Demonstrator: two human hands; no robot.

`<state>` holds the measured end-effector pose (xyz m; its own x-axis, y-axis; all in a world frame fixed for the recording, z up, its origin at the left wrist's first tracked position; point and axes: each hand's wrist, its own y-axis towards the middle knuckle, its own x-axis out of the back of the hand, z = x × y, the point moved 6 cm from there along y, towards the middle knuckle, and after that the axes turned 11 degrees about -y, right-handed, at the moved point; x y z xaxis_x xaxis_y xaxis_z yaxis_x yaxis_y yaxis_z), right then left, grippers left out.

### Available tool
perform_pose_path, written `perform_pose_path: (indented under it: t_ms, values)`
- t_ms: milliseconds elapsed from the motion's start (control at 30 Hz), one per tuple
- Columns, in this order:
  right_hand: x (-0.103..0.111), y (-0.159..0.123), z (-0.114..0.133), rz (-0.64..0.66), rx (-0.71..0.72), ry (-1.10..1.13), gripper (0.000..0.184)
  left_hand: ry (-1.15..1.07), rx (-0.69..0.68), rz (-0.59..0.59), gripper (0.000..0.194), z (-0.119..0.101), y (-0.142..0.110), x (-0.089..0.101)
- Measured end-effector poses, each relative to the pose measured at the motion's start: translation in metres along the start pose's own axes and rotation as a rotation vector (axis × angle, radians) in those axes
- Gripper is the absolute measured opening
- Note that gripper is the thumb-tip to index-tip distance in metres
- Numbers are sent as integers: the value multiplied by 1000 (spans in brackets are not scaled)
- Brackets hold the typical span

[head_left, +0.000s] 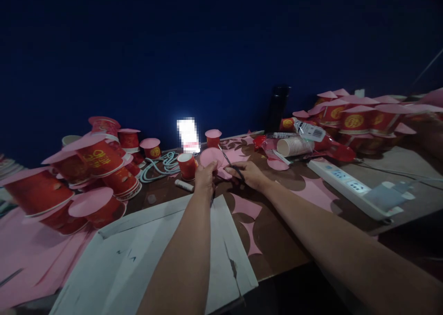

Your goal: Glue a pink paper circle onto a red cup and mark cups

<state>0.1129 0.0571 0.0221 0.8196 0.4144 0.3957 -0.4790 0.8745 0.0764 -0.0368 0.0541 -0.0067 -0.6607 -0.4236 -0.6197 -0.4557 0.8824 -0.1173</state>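
Left hand (206,176): in the head view, I'm seeing its thumb and fingers pinching the pink disc (211,155).
Disc: sticking out just beyond those fingertips.
Right hand (252,174): fingers are curling round the scissors (236,168), blades pointing away beside the disc; I can't tell their gap.
Cup (187,167): standing just left of the left fingers.
Trimming: seemingly in hand, at the disc's edge.
Next snip: I'm judging it calls for turning the disc bladeward, fingertips clear.

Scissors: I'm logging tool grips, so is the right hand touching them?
Touching. The head view shows the right hand holding the scissors by their dark handles.
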Motion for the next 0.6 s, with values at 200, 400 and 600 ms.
perform_pose_path:
  t_ms: [200,400,600]
  values:
    - [0,-1,1,2,-11,14,46,6,18,4,44,1,-1,1]
    - [0,1,-1,-4,5,14,46,18,17,16,44,3,1,2]
    - [0,2,-3,-1,11,-7,46,15,28,34,49,4,1,2]
